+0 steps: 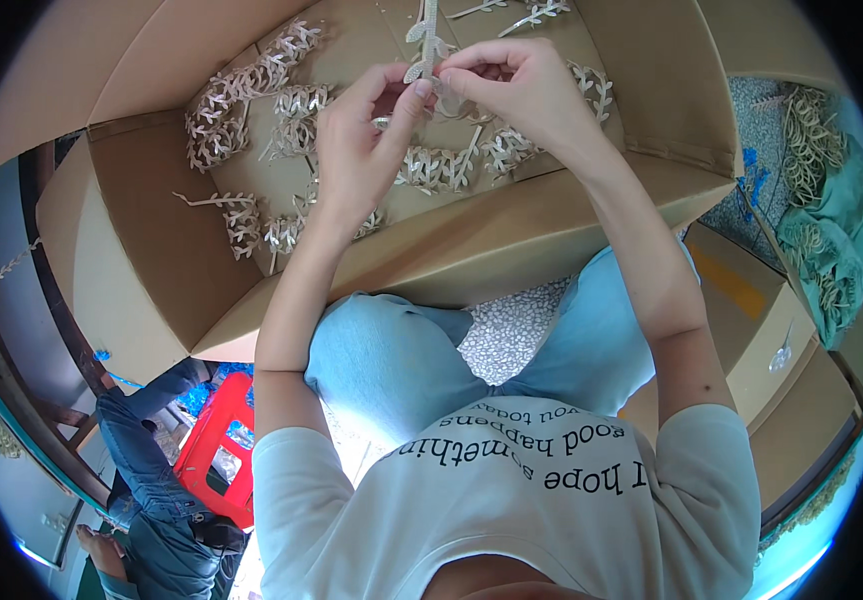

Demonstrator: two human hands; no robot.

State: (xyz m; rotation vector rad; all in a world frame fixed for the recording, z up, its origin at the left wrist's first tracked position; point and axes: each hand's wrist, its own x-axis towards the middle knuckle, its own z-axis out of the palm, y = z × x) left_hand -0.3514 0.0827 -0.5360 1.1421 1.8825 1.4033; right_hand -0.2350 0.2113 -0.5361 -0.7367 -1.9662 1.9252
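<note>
My left hand (371,130) is closed, its thumb and fingertips pinching a pale gold leaf trim (429,42) near its lower end. My right hand (516,85) meets it from the other side, thumb and finger pinched on the same trim. The strip rises from between my fingers toward the top edge of the view. Both hands are over an open cardboard box (431,250). On its bottom lie several coiled leaf trims, among them a long bundle (251,90) at the left and a coil (438,168) just below my hands. My fingers partly hide the held end.
Raised flaps, such as the left one (61,80), surround the box. To the right, green cloth (836,240) lies with more trim bundles (809,145). A second cardboard box (741,290) stands by my right knee. Behind at lower left are a red plastic stool (216,440) and another person (166,530).
</note>
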